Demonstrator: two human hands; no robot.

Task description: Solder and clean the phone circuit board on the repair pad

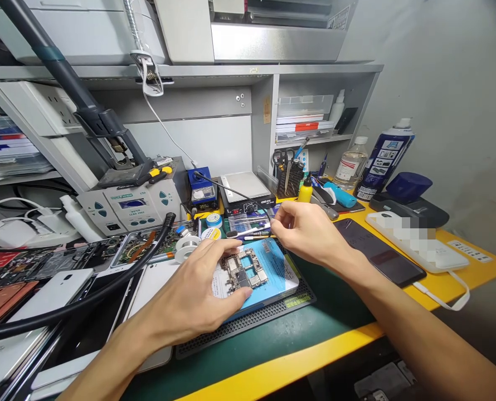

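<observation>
My left hand [198, 287] spans a phone circuit board [243, 273], thumb at its near edge and fingers at its far edge. The board lies flat on a blue and white box [281, 267], which rests on a dark perforated mat [248, 326]. Just beyond the box's far right corner is my right hand [304, 228], its thumb and forefinger pinched together. A thin black cable [242, 194] runs from a small blue station [199, 181] to those fingertips; what they grip is too small to make out.
Phones and boards, with a black hose [106, 289] across them, lie left. Behind stand a grey rework station [133, 203], a solder spool [187, 249] and a yellow bottle [305, 191]. Right are a dark phone [377, 250], a white device [417, 242] and a spray can [384, 159].
</observation>
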